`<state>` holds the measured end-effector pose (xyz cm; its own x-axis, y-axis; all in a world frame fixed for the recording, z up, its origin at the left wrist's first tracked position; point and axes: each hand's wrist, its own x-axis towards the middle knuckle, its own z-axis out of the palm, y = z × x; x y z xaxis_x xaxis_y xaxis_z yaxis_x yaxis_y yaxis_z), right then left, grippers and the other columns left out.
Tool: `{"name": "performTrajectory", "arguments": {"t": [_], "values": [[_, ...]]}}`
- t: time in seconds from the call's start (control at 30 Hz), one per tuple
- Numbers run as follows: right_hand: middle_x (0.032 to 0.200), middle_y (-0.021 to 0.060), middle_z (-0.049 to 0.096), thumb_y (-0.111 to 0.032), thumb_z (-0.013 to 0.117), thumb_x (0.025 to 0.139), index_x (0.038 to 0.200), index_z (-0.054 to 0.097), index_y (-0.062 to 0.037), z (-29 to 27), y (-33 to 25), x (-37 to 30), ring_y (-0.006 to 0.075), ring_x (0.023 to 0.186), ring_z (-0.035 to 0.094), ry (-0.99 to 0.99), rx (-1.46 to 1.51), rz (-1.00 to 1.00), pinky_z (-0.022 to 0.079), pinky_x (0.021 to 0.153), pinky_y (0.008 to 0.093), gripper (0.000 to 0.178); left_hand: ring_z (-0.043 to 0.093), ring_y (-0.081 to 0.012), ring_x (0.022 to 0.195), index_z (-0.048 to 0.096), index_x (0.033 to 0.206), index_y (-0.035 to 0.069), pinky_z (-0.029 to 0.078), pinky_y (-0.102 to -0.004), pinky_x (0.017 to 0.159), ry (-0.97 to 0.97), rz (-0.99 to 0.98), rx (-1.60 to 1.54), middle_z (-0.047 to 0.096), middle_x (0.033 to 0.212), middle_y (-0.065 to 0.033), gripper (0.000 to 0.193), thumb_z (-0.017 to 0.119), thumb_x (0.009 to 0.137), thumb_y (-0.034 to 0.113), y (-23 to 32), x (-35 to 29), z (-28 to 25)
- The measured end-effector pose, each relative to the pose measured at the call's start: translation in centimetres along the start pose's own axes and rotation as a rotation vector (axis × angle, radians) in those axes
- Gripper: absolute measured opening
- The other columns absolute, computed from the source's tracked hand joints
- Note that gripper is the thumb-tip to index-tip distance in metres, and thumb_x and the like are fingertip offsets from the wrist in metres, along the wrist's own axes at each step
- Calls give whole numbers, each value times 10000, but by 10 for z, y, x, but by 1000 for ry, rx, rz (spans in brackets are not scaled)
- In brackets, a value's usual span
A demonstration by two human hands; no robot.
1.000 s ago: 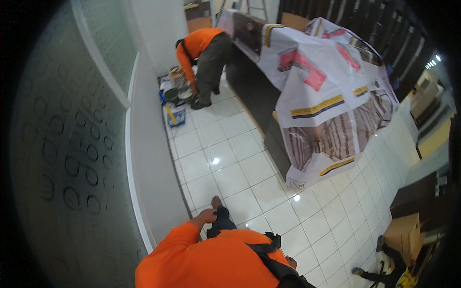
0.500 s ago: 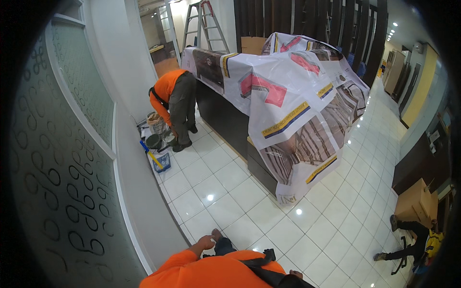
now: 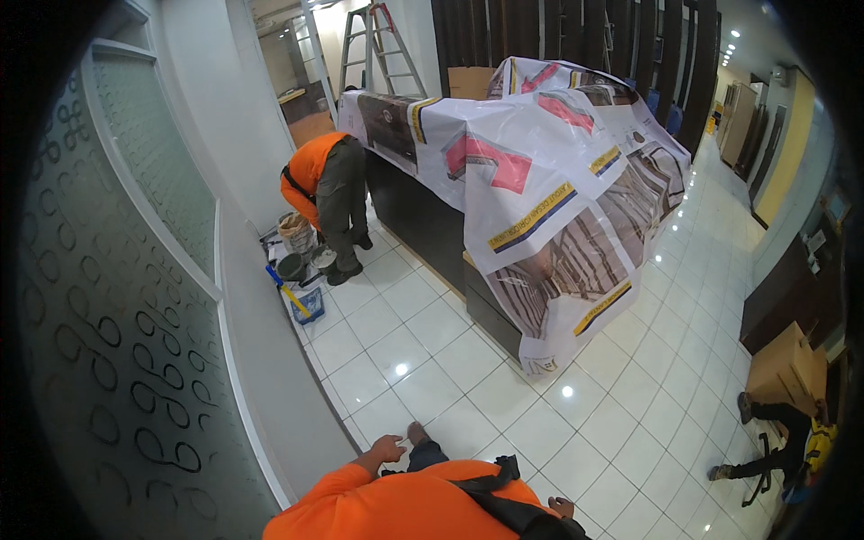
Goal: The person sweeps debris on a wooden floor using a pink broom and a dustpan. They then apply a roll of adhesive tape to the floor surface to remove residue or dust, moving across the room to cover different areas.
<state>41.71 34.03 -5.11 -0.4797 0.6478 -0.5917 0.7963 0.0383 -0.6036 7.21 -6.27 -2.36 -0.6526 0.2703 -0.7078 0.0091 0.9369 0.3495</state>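
My left hand (image 3: pixel 388 450) hangs beside my left thigh above the tiled floor. Its fingers are loosely stretched and nothing shows in them. On my other side, my right hand (image 3: pixel 561 508) is partly seen past my orange shirt (image 3: pixel 405 499), with fingers a little apart and no thing visible in it. Neither hand touches anything around it. Ahead to the left, a co-worker (image 3: pixel 328 175) in an orange shirt bends over a bucket (image 3: pixel 291 267) and other pails by the wall. A blue paint tray (image 3: pixel 309 306) with a yellow-and-blue roller handle (image 3: pixel 286 290) lies nearer to me.
A counter (image 3: pixel 414 216) draped with a printed sheet (image 3: pixel 531 216) fills the middle. A stepladder (image 3: pixel 382 54) stands behind it. Frosted glass panels (image 3: pixel 135 342) line the left wall. At the right, another person (image 3: pixel 783 441) is beside a cardboard box (image 3: pixel 787 364) on the white tiles (image 3: pixel 531 414).
My left hand's fingers have loosened, and more of my right hand shows, farther from my body. My forward foot appears slightly farther ahead. The co-worker's reaching hand is now hidden.
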Motion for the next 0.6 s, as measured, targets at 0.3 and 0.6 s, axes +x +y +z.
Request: {"name": "performTrajectory", "arguments": {"t": [0.3, 0.6], "values": [[813, 203, 603, -288, 668, 738, 1117, 555, 103, -10, 8, 29, 276, 736, 586, -64, -31, 87, 458, 647, 353, 556, 609, -297, 942, 506, 1282, 138, 486, -352, 842, -17, 26, 128, 640, 1015, -169, 572, 546, 715, 200, 9, 8, 2], [783, 170, 605, -219, 631, 774, 1201, 490, 80, -40, -82, 76, 223, 592, 556, -74, 56, 107, 429, 490, 325, 540, 629, -281, 909, 474, 1310, 125, 509, -361, 765, -138, -12, 147, 652, 997, -158, 592, 508, 720, 94, -11, 82, 14]]}}
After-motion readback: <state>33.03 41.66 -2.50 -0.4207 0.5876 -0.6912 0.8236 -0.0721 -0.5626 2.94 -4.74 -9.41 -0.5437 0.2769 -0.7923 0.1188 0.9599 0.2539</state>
